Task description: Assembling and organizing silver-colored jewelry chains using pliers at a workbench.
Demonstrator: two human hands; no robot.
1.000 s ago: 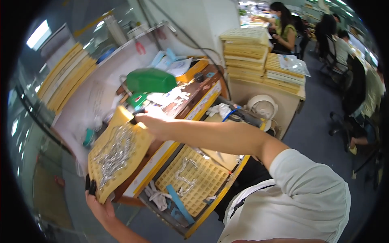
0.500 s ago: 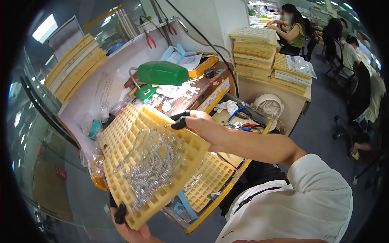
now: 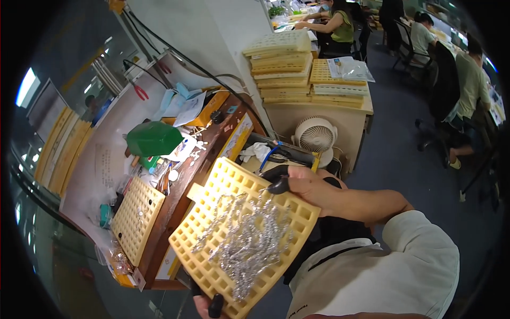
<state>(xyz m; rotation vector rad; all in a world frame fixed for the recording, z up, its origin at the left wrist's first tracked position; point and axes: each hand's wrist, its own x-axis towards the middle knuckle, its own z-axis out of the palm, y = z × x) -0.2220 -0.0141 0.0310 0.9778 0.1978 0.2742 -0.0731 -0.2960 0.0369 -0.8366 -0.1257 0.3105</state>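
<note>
A pale yellow grid tray is held tilted in front of my body, with a tangled heap of silver chains on its square pockets. My right hand grips the tray's far right edge, black covers on its fingertips. At the near lower edge my left hand is closed on the tray, also with black fingertip covers; most of this hand is out of view or behind the tray. To the left, a second grid tray with a few small dark dots leans on the workbench.
On the bench stand a green lamp hood, small white pieces and an orange box. Beyond, stacked yellow trays and a white fan sit by a side table. An open drawer holds pliers. People sit working at the far right.
The chain-laden tray has moved right and toward me, away from the bench, in both hands. My view has turned right. The second tray on the bench is now uncovered.
</note>
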